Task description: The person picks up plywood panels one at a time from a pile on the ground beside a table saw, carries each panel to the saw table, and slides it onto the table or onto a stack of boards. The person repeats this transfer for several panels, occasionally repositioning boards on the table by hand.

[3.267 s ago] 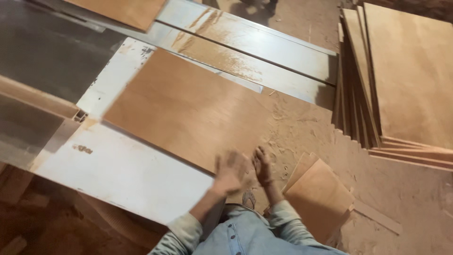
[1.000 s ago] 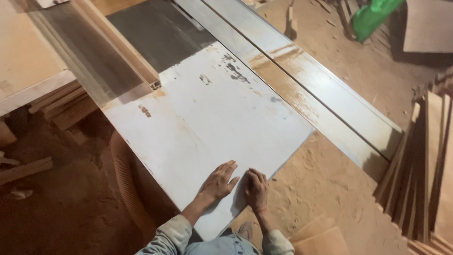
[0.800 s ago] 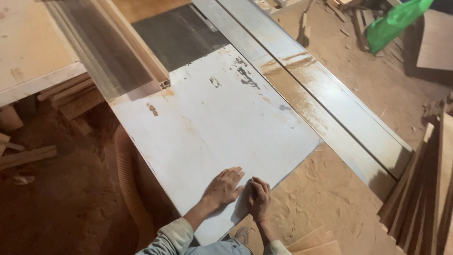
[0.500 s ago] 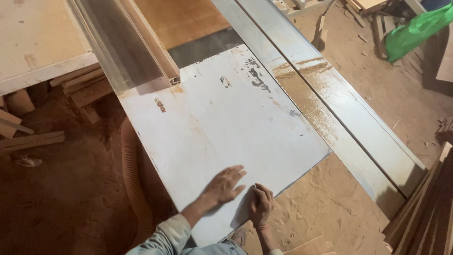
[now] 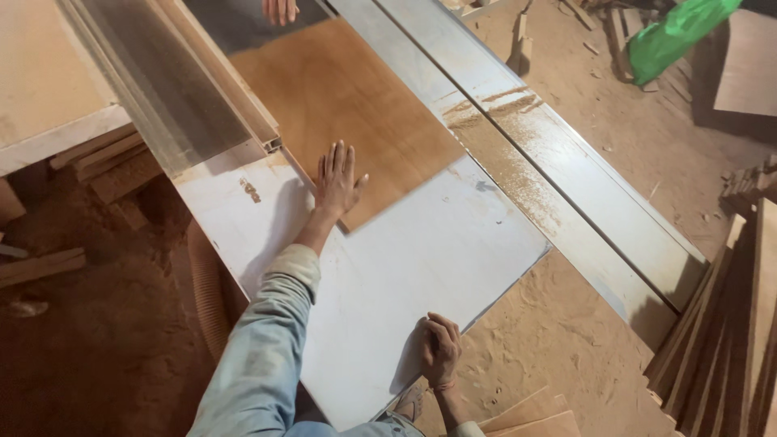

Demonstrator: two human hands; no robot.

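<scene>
A white saw table (image 5: 405,267) fills the middle of the view and is taken as the landmark. Along its far right side, a long metal rail bed (image 5: 558,170) dusted with sawdust is laid, and beyond that the sawdust-covered floor (image 5: 566,340) is seen. At the table's upper left corner, a long aluminium fence (image 5: 174,89) is set, running up and away. To the right of the table, well apart from it, a stack of plywood sheets (image 5: 728,324) is stood on edge. A brown plywood panel (image 5: 348,113) is laid flat on the upper part of the table, its near corner reaching toward the table's middle. A green bag (image 5: 676,32) is seen on the floor far beyond the table's right side.

The left hand (image 5: 337,178) is stretched out from a light blue sleeve (image 5: 267,348) and is pressed flat on the panel's near left edge; its fingers (image 5: 336,158) are held straight and slightly spread, nothing being gripped. The right hand (image 5: 439,350) is rested on the table's near edge, with its fingers (image 5: 445,328) curled loosely inward and touching the white surface; whether the edge is actually gripped cannot be told. At the far end of the panel, another person's fingertips (image 5: 280,10) are seen at the top of the view.
</scene>
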